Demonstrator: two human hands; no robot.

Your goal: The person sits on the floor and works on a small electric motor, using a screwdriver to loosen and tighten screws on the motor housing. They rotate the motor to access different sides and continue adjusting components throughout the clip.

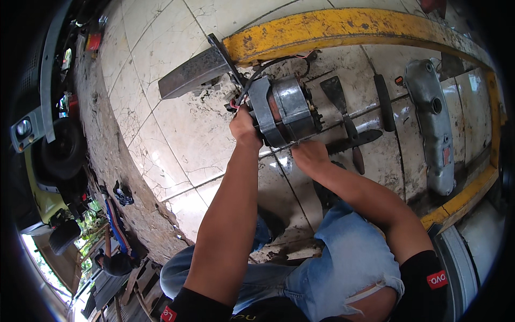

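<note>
Right hand [310, 155] fingers hidden under motor [284, 110]

Grey metal motor [284, 110], yellow chipped frame [343, 24], marbled white tiles [177, 123], faded blue jeans [343, 257]

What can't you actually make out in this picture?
- Head view: the motor's underside and near end, hidden by the left hand and right hand.
- Right-hand fingertips: curled under the motor.
- Where the wires end: too thin to follow.
- The vehicle at left: cut off by the rim.
</note>
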